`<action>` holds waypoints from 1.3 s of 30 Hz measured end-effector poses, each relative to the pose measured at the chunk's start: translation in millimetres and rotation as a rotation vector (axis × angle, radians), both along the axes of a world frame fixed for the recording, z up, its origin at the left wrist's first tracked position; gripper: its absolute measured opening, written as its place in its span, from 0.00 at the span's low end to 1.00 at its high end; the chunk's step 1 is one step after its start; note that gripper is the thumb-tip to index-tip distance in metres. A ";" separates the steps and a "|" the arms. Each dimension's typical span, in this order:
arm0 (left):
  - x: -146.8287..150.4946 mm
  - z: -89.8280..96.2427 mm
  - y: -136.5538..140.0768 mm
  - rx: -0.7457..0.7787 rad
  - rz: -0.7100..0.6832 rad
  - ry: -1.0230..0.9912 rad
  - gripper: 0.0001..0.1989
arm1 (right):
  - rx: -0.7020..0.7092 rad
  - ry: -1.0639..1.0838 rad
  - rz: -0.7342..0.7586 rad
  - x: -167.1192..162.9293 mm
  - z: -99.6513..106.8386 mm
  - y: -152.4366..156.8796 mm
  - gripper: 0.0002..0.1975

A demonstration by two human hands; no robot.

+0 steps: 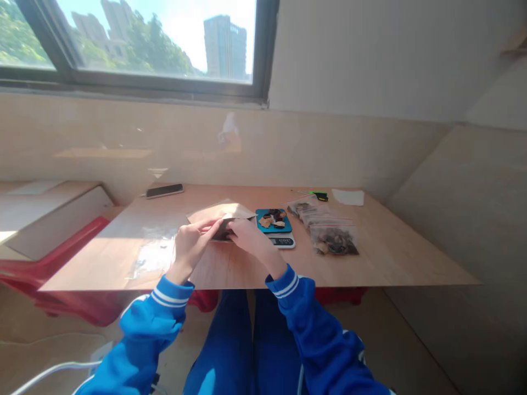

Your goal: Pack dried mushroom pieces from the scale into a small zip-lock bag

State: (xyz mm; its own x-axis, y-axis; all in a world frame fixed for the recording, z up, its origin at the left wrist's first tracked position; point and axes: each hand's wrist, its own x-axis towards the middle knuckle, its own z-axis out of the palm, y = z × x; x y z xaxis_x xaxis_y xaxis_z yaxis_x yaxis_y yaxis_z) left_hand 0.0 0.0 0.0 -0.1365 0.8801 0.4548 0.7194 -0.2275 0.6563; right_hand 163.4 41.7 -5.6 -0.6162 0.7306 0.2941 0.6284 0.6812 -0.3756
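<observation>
In front of me on the table lies an open, light-brown bag or box [222, 211] with a raised flap and a dark inside. My left hand [191, 241] pinches its near left edge between thumb and fingers. The curled fingers of my right hand [251, 238] reach into its opening; their tips are hidden, so what they grip cannot be made out. Just right of it stands a kitchen scale [282, 241] with a blue platform, on which pale and dark dried pieces [272, 219] are heaped. The digits on its display are too blurred to read.
Clear zip bags [335, 238] of dark dried pieces lie in an overlapping row right of the scale. Behind are a green-and-black tool [319, 196] and a white paper [348, 197]. A phone [164, 190] lies back left; clear plastic bags [154, 257] lie front left.
</observation>
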 end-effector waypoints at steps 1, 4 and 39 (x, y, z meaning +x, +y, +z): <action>-0.9 0.5 0.0 -0.004 0.009 -0.003 0.17 | 0.039 0.036 0.014 6.8 2.6 -6.6 0.09; -1.4 1.6 0.4 -0.021 0.013 -0.008 0.17 | 0.105 0.162 0.008 27.1 8.7 -20.7 0.07; -13.6 -1.7 12.8 -0.025 0.145 0.048 0.13 | 0.150 0.004 -0.540 151.6 -49.0 72.8 0.13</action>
State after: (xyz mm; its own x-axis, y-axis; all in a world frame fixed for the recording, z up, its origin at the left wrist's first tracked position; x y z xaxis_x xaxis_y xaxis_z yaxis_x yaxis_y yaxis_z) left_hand -13.6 12.8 -1.7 -0.2415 0.8637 0.4424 0.7744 -0.1032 0.6242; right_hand 315.0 114.5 -54.7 -0.1650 0.8922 0.4205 0.9014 0.3094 -0.3028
